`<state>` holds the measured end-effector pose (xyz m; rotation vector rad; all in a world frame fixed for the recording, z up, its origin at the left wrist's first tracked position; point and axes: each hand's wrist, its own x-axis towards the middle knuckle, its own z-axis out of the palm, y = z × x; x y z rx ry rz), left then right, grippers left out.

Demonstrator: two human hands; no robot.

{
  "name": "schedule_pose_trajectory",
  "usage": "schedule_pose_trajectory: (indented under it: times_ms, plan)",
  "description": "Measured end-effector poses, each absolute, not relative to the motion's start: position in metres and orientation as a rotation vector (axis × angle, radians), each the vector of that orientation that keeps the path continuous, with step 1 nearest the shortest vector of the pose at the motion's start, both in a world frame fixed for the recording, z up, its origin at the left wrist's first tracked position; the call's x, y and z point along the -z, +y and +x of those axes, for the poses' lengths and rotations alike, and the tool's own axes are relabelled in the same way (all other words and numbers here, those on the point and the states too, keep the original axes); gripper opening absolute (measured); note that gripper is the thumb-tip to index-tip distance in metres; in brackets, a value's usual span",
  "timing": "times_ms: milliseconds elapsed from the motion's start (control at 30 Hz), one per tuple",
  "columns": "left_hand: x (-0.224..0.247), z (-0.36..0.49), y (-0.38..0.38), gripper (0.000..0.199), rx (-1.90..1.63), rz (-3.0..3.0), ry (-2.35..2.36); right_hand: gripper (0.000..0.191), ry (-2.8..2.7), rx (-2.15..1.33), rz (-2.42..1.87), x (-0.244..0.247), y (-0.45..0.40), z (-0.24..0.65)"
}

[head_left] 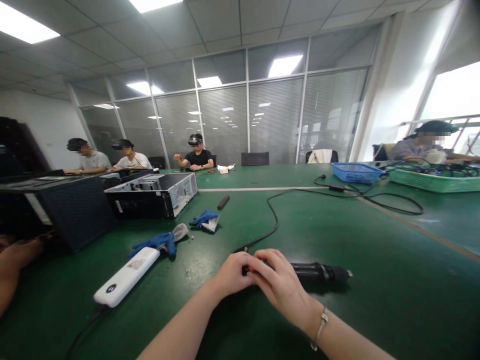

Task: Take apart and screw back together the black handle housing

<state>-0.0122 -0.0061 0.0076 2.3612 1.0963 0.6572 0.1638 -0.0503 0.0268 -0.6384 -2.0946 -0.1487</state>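
Note:
My left hand (233, 274) and my right hand (279, 282) meet just above the table, fingers bent and pressed together. Between them shows a bit of a small orange and black thing (250, 270); the fingers hide most of it, so its kind cannot be told. A black electric screwdriver (318, 272) lies on the table behind my right hand, its tip pointing right. The fingers cover its rear part, and whether they touch it is unclear. Beyond the hands runs a black cord (276, 220).
Left of my hands are a white power strip (127, 277), blue gloves (161, 243) and an opened computer case (150, 195). Another person's hand (18, 257) works at a dark case (82, 215). Blue (356, 174) and green baskets (435, 184) stand far right. Several people sit around.

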Motion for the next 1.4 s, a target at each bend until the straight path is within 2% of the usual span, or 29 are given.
schedule_pose_trajectory:
  times_ms: [167,367,567,767,933,1133,1300,1400]
  plan:
    - [-0.0113,-0.0108,-0.0081,0.029,-0.664,2.347,1.143,0.057,-2.123,0.045,-0.56,-0.028,-0.0518,0.1635]
    - [-0.0106,-0.0102,-0.0073,0.026,-0.672,2.348,1.109,0.041,-2.094,0.128,-0.626,-0.0299,-0.0523,0.1623]
    - [-0.0091,-0.0104,-0.0078,0.028,-0.708,2.352,1.113,0.051,-2.124,0.036,-0.55,-0.0308,-0.0524,0.1637]
    - [-0.0086,-0.011,-0.0075,0.03,-0.702,2.35,1.08,0.043,-2.093,0.124,-0.607,-0.0233,-0.0482,0.1641]
    - [-0.0105,-0.0107,-0.0091,0.03,-0.698,2.334,1.11,0.059,-2.116,0.049,-0.536,-0.0256,-0.0503,0.1638]
    - [-0.0132,-0.0103,-0.0105,0.03,-0.651,2.35,1.132,0.047,-2.076,0.091,-0.595,-0.0226,-0.0487,0.1633]
    - [-0.0136,-0.0104,-0.0111,0.029,-0.688,2.338,1.125,0.057,-2.116,0.033,-0.536,-0.024,-0.0495,0.1639]
    - [-0.0136,-0.0104,-0.0106,0.027,-0.673,2.343,1.102,0.055,-2.128,0.047,-0.508,-0.0262,-0.0524,0.1623]
